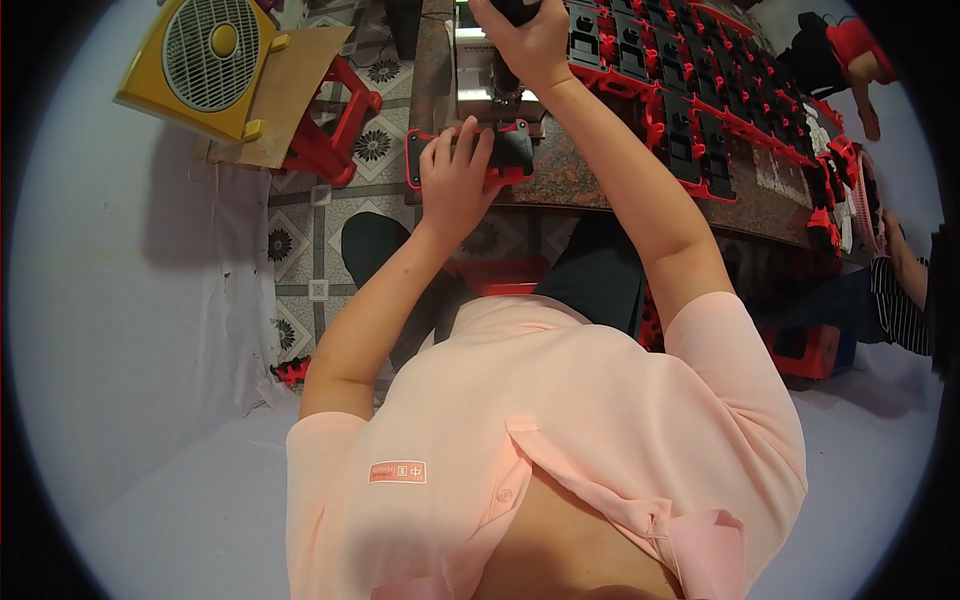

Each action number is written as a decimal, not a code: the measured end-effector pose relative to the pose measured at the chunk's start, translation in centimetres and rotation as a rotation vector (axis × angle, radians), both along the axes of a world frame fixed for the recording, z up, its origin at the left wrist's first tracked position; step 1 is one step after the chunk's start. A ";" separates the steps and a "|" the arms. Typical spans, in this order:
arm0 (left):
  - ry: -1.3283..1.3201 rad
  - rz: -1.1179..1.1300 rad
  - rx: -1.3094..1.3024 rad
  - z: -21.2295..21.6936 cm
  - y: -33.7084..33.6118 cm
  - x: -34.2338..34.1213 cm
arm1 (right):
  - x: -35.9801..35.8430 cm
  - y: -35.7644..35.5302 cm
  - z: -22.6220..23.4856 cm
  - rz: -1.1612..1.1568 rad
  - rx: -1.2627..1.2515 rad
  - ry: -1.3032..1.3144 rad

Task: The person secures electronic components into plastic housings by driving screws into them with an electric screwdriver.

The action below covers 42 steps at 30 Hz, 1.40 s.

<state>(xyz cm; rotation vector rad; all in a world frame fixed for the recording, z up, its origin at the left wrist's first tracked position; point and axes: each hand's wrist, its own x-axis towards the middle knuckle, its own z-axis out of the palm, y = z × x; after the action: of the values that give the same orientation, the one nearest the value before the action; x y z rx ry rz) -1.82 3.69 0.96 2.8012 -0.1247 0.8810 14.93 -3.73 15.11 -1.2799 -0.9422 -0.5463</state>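
Observation:
On the near left part of the table, my left hand (457,177) lies over a black panel with a red rim (512,150). Its fingers are stretched out and apart, resting on the panel's top. My right hand (530,45) reaches to the far edge of the view, closed around a dark rounded part (516,9) of a machine; its outline is partly cut off. Between my hands stands the pale metal machine (478,75), with a bright light beneath its arm. The panel's left end sticks out past the table's edge.
Rows of black and red plastic parts (690,80) cover the right of the dark speckled table (570,165). A yellow box fan (205,60) stands at left on a board (290,95) over a red stool (345,120). Other people (900,300) sit at right.

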 end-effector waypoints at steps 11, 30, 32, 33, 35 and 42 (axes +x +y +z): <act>0.150 0.081 0.060 0.6 -0.1 1.0 | -6.0 -5.7 1.6 0.211 0.026 0.201; 0.159 0.041 0.115 0.6 -0.5 1.6 | -6.4 -5.8 -2.6 -0.014 -0.104 0.199; 0.166 0.033 0.113 0.3 -0.3 1.6 | -6.2 -5.8 -2.4 -0.095 -0.104 0.072; 0.174 0.030 0.086 0.2 -0.4 1.6 | -6.0 -5.9 -2.7 -0.112 -0.091 0.052; 0.125 0.020 0.096 0.5 -0.9 2.0 | -5.2 -6.9 -4.1 0.059 0.025 0.244; 0.293 -0.545 -0.060 4.0 -11.8 3.0 | -6.9 -23.0 3.1 -0.192 0.372 0.181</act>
<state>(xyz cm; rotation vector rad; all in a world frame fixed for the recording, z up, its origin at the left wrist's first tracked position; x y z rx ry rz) 1.22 -8.07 4.92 2.5900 -0.7534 0.3369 8.00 -26.76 18.22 -1.0651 -0.5383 -0.7064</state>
